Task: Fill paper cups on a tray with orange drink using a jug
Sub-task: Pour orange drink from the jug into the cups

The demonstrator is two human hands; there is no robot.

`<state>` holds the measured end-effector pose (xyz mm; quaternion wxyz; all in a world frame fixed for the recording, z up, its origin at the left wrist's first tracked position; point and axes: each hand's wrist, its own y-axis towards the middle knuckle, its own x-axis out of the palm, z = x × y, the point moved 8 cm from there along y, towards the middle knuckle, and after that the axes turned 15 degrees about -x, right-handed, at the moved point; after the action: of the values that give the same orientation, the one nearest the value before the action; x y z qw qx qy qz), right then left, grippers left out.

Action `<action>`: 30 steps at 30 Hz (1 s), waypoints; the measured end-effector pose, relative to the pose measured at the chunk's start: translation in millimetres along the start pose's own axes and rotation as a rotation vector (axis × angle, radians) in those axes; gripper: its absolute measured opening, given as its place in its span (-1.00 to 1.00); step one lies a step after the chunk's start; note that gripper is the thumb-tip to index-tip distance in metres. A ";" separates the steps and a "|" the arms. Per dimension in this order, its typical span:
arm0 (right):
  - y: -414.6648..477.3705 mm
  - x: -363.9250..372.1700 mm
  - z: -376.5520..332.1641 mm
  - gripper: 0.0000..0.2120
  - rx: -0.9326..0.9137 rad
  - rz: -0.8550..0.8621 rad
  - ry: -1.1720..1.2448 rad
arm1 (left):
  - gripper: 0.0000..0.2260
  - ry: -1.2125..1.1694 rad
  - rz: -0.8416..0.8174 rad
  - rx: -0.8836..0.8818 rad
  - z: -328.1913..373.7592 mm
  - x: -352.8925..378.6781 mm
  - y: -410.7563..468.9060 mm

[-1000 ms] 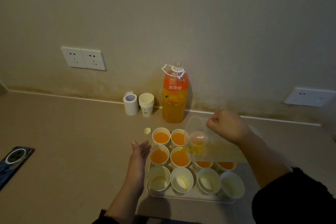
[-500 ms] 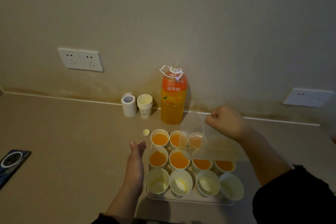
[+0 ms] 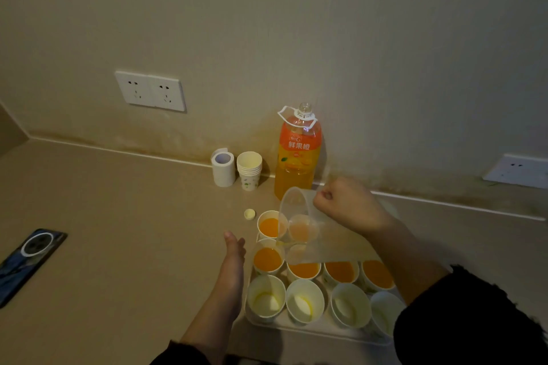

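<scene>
Tipping the clear plastic jug [image 3: 299, 204] far over to the left, your right hand [image 3: 350, 207] has its fingers [image 3: 326, 195] curled tight where the handle must be. The fist hides the handle itself. The spout hangs low over the filled cups [image 3: 267, 259] at the back of the tray [image 3: 311, 330], probably to drain the last thin orange streak at the lip, since the jug looks almost empty.

Your left hand [image 3: 232, 264] lies edge-on along the tray's left side with its fingers straight and together, holding nothing. It is likely there to steady the light tray, though I cannot tell whether it touches it.

The cups are thin, tapered paper and would tip easily. The four front cups [image 3: 304, 299] show only a pale puddle at the bottom, so you still have that row to fill.

The smooth plastic bottle [image 3: 298, 154] of drink stands open near the wall on the desk [image 3: 118, 231], close enough for a refill. Its small round cap [image 3: 249, 214] lies beside the tray. A stack of spare cups [image 3: 249, 169] and a white roll [image 3: 223, 167] wait beside the bottle.
</scene>
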<state>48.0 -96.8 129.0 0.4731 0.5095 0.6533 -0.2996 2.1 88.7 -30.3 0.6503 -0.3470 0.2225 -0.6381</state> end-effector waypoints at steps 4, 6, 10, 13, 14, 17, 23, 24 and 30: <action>8.7 8.2 -6.9 -0.60 -0.033 -0.011 -0.062 | -0.30 0.004 -0.016 -0.013 -2.3 -1.6 4.2; 11.4 10.8 -10.7 -0.60 -0.043 -0.025 -0.082 | -0.30 0.004 -0.019 -0.020 -2.6 -2.2 5.8; 15.6 15.9 -13.1 -0.60 -0.060 -0.037 -0.126 | -0.29 0.018 -0.031 -0.042 -4.4 -0.4 7.9; 18.1 19.9 -14.9 -0.60 -0.069 -0.051 -0.143 | -0.28 0.030 -0.046 -0.050 -4.5 0.4 6.6; 18.6 20.6 -15.6 -0.60 -0.072 -0.055 -0.152 | -0.28 0.032 -0.050 -0.057 -5.0 0.6 6.4; 20.0 23.8 -17.4 -0.61 -0.083 -0.059 -0.177 | -0.27 0.039 -0.054 -0.068 -7.0 0.5 6.2; 21.6 28.1 -20.2 -0.63 -0.116 -0.049 -0.225 | -0.27 0.041 -0.045 -0.057 -7.2 -1.2 5.6; 21.6 28.3 -20.9 -0.63 -0.121 -0.049 -0.230 | -0.27 0.041 -0.049 -0.054 -6.7 -0.9 4.9; 19.7 29.1 -23.2 -0.65 -0.133 -0.045 -0.234 | -0.27 0.039 -0.040 -0.048 -5.4 -0.8 2.2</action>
<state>58.5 -59.5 112.5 0.5720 0.4240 0.6232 -0.3235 -0.4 88.4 -35.7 0.6244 -0.3547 0.2433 -0.6521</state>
